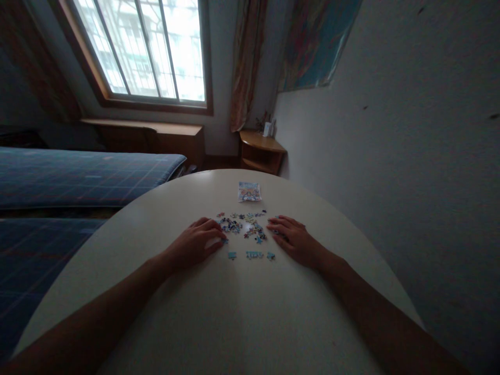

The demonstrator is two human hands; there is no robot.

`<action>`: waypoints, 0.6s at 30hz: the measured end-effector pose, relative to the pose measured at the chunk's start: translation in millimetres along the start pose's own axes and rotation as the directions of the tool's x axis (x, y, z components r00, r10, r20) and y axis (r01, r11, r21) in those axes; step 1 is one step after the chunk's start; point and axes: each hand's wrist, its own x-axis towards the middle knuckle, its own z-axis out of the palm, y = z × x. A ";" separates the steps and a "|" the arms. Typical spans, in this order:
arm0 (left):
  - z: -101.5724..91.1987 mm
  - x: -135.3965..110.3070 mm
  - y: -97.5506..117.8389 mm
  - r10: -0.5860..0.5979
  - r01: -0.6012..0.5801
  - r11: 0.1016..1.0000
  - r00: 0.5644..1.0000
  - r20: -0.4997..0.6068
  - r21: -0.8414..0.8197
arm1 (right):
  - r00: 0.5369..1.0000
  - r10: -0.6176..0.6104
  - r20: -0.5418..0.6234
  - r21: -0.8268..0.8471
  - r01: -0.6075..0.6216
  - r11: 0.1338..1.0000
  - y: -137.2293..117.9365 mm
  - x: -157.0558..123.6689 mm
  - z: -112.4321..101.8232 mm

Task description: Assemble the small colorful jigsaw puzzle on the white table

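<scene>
Small jigsaw puzzle pieces (pixel 230 225) lie in a loose heap on the round white table (pixel 234 323). At the heap's left side is my left hand (pixel 201 240), thumb and index finger closed around the edge of a small blue puzzle piece (pixel 225 241). My right hand (pixel 292 240) rests palm down at the right side, fingers stretched out and touching the tabletop, with some pieces partly hidden under them. Nearer to me, a joined strip of light blue pieces (pixel 254 255) lies between a blue piece (pixel 232 255) on its left and another piece (pixel 271 256) on its right.
Beyond the heap lies a small printed picture packet (pixel 249 191). A bed with a blue plaid cover (pixel 78 177) stands to the left of the table. A wooden corner shelf (pixel 261 143) is behind it, and a white wall (pixel 390 172) runs along the right.
</scene>
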 end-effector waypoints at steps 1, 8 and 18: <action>-0.7 0.0 -0.8 0.004 -0.004 1.000 1.000 0.002 -0.003 | 1.000 -0.003 0.000 0.004 0.003 1.000 -0.1 0.1 -0.3; -6.4 -0.5 -10.9 -0.115 0.122 0.991 0.986 -0.117 0.057 | 1.000 -0.006 0.008 0.010 0.006 1.000 -0.9 -0.2 -1.8; -1.3 -2.0 -21.2 -0.213 0.225 0.968 0.971 -0.113 0.110 | 1.000 0.003 0.020 -0.001 -0.003 1.000 -2.1 0.4 -2.8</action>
